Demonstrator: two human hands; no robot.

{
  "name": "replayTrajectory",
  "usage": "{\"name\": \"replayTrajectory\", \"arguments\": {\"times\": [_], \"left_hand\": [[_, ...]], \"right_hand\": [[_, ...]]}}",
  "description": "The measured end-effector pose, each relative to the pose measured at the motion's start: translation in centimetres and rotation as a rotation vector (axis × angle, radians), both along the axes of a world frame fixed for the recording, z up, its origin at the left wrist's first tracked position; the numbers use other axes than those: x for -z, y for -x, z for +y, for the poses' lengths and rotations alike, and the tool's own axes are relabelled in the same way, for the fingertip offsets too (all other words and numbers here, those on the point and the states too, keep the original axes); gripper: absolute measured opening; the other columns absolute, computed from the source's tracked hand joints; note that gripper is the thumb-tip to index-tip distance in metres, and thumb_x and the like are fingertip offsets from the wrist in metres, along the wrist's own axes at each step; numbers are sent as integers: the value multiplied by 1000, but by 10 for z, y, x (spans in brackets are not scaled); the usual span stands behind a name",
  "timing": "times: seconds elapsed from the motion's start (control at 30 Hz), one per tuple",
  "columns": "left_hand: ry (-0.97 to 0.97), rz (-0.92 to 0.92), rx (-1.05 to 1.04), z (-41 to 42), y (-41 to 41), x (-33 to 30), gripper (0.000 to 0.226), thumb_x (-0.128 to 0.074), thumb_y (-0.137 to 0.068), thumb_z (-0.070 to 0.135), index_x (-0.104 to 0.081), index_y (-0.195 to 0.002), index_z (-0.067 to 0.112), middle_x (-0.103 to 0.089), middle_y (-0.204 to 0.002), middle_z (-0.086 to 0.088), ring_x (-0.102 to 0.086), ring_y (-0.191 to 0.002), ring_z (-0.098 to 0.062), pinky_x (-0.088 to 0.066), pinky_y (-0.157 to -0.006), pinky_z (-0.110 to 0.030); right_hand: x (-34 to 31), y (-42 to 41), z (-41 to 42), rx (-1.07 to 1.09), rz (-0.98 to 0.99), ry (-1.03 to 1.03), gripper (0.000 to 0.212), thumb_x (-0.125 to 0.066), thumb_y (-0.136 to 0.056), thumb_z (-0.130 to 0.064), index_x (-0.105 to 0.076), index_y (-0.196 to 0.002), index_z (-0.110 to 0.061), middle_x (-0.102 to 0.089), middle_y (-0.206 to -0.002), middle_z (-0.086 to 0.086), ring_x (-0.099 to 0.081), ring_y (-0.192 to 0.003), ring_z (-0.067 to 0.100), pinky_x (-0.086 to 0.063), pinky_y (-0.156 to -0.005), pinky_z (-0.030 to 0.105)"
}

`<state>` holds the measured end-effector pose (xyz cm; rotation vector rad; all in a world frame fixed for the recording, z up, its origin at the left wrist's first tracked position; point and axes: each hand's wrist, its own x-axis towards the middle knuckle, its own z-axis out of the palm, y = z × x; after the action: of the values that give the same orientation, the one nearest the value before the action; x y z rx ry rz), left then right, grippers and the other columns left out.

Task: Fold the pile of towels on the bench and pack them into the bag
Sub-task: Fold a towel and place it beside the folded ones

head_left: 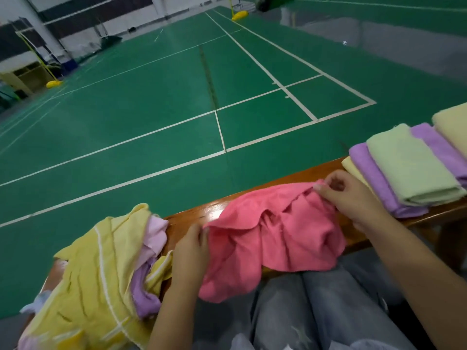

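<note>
Head view is looking down over a glossy brown wooden bench [313,174] running from lower left to right, with a green sports court [151,102] marked in white lines lying beyond it. At the far left, a yellow post base [53,84] is sitting on the court floor. On the bench's left end, the unfolded pile of towels [101,274] is lying in a rumpled heap: a yellow towel with pale stripes is draping over pink and purple ones, all soft and fuzzy. Just right of the pile, the left hand [189,251] is pinching the left edge of a pink towel [273,233], fingers curled on the cloth. That towel, creased and bunched, is spreading across the bench's middle and hanging over its near edge onto the person's grey-clad knees [316,306]. The right hand [351,195] is gripping the towel's far right corner between thumb and fingertips. Just beside that hand, folded towels [409,168] are lying in overlapping flat rectangles on the bench: pale yellow, purple, light green, purple again, and cream at the frame edge. No bag is showing, and no readable writing is appearing anywhere.
</note>
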<state>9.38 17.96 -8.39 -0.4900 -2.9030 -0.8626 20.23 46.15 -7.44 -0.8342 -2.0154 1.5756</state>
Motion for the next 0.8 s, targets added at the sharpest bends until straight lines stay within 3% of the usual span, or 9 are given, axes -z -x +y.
{"name": "replayTrajectory", "arguments": {"times": [0.1, 0.2, 0.33, 0.4, 0.47, 0.57, 0.67, 0.73, 0.8], "left_hand": [[-167, -67, -16, 18, 6, -26, 26, -44, -101, 29, -50, -79, 18, -52, -71, 4, -49, -68, -15, -30, -62, -29], [-350, -285, -54, 33, 12, -33, 28, -47, -100, 29, -56, -81, 11, -59, -74, -3, -53, -70, -19, -39, -55, -28], [-712, -626, -136, 50, 17, -13, 22, -61, -94, 26, -59, -108, 9, -69, -99, -17, -63, -77, -21, -53, -69, -34], [-681, -674, -166, 55, 14, 1, 33, -64, -92, 25, -54, -120, 12, -65, -112, -16, -63, -86, -21, -52, -74, -35], [-591, -709, -152, 56, 6, 13, 41, -64, -92, 23, -45, -127, 15, -62, -110, -7, -63, -95, -20, -53, -78, -35], [-465, -716, -59, 52, -9, 29, 63, -69, -87, 16, -34, -140, 15, -60, -120, -6, -61, -104, -19, -54, -90, -37], [-278, -606, 114, 52, -24, 43, 80, -75, -80, 16, -28, -146, 19, -52, -134, 1, -53, -112, -10, -48, -97, -27], [-129, -435, 208, 53, -31, 52, 74, -77, -79, 24, -35, -141, 24, -51, -134, 6, -52, -117, -8, -44, -102, -27], [23, -286, 281, 55, -37, 55, 61, -75, -81, 32, -42, -132, 26, -47, -128, 12, -52, -109, -4, -44, -95, -20]], "right_hand": [[-31, 9, -9, -16, 19, -160, 17, -66, -87, -24, -53, -81, -16, -57, -74, -2, -50, -69, 12, -41, -65, 24], [-51, 20, -15, -38, -48, -281, 17, -63, -89, -30, -56, -85, -15, -57, -72, -4, -49, -65, 7, -36, -57, 22], [-41, 48, -20, -97, -103, -163, 13, -62, -90, -26, -57, -96, -16, -64, -94, 5, -60, -74, 18, -47, -63, 23], [-20, 53, -21, -196, -198, -133, 25, -64, -90, -24, -57, -111, -13, -63, -115, 9, -62, -98, 23, -51, -84, 30], [-1, 46, -20, -225, -301, -184, 41, -65, -89, -26, -53, -124, -9, -58, -127, 9, -56, -115, 23, -42, -95, 30], [23, 24, -12, -187, -392, -199, 42, -66, -88, -24, -54, -126, -11, -56, -131, 9, -53, -119, 23, -41, -94, 31], [42, 1, -4, -212, -478, -275, 43, -70, -84, -26, -58, -124, -18, -54, -131, 8, -53, -117, 24, -42, -93, 33], [51, -12, -6, -294, -466, -318, 41, -73, -81, -22, -62, -120, -20, -55, -127, 4, -54, -112, 18, -40, -90, 25], [61, -20, -13, -362, -478, -373, 38, -76, -77, -19, -67, -114, -19, -58, -122, 2, -55, -109, 15, -37, -88, 19]]}}
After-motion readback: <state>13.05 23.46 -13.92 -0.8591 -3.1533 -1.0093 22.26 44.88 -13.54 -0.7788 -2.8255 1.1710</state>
